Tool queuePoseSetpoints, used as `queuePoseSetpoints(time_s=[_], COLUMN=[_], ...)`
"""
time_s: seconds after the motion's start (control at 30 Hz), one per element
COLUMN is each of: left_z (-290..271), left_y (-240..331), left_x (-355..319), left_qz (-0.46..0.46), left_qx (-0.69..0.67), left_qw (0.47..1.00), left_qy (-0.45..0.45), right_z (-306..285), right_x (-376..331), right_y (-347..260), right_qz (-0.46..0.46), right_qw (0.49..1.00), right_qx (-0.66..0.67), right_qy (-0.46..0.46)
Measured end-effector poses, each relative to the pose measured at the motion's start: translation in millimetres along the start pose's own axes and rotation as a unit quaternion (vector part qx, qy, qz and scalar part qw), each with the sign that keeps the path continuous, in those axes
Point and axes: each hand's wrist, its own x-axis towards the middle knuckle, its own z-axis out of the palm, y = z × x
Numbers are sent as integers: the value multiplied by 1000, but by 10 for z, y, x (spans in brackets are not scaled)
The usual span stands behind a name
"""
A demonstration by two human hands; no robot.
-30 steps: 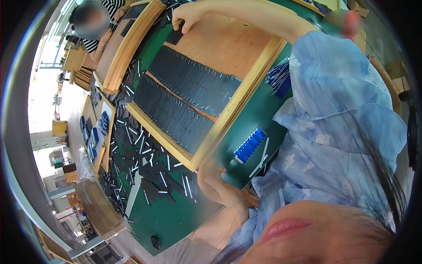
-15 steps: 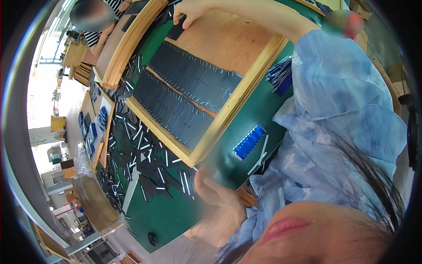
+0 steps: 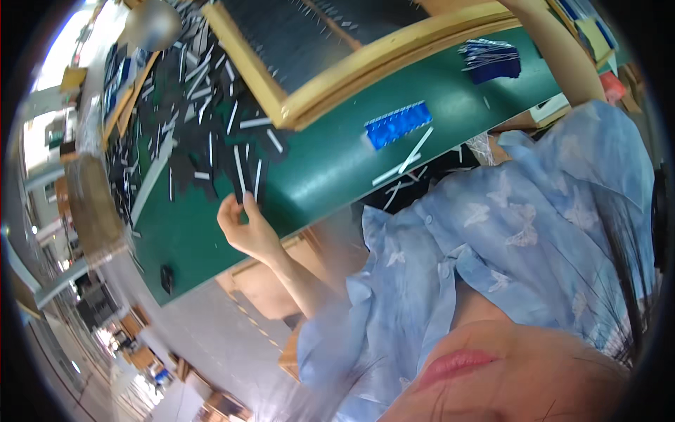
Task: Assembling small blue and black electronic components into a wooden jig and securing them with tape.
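Note:
On the left part of the green table my left hand (image 3: 247, 228) reaches into loose dark pieces. Its thumb and curled fingers close at the lower end of a thin white strip (image 3: 239, 165). A second white strip (image 3: 258, 179) lies beside it. My right hand (image 3: 519, 3) is cut off by the top edge, with mainly the wrist and forearm showing. It is nearest the far right end of the wooden frame (image 3: 358, 77). Inside that frame lie dark panels (image 3: 256, 32) with rows of small light pins.
Dark scraps and white strips (image 3: 200, 112) cover the table's left side. A blue toothed block (image 3: 399, 125) and a stack of dark blue pieces (image 3: 492, 62) sit toward the near edge. A small black object (image 3: 166, 279) rests at the left corner. Another person (image 3: 153, 24) is beyond.
The view has swung, so the frame appears higher. My left hand has gone from beside the frame's near corner to the loose strips. My right hand, earlier at a dark piece, is now mostly out of sight.

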Motion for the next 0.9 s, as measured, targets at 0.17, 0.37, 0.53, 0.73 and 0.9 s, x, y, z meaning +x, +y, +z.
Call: queuePoseSetpoints(time_s=[0.17,0.37,0.53,0.73,0.9], left_z=[-143,36,154,109,169], left_y=[510,1055,1362,1410,1247], left_x=[-335,-725,-956,-755,-755], left_qz=[-148,-149,-153,-82,-113], left_qx=[-358,-567,-422,-368,-423], left_qw=[919,776,854,902,881], left_qy=[-67,-233,-263,-209,-181], right_z=[466,947,999,817,869], right_x=[-198,-391,-500,-530,-772], right_y=[-731,-1188,-1358,-1290,-1258], right_qz=[-58,44,128,48,-59], right_qw=[972,928,864,909,983], right_qx=[200,348,467,298,115], right_qy=[-108,-126,-139,-287,-128])
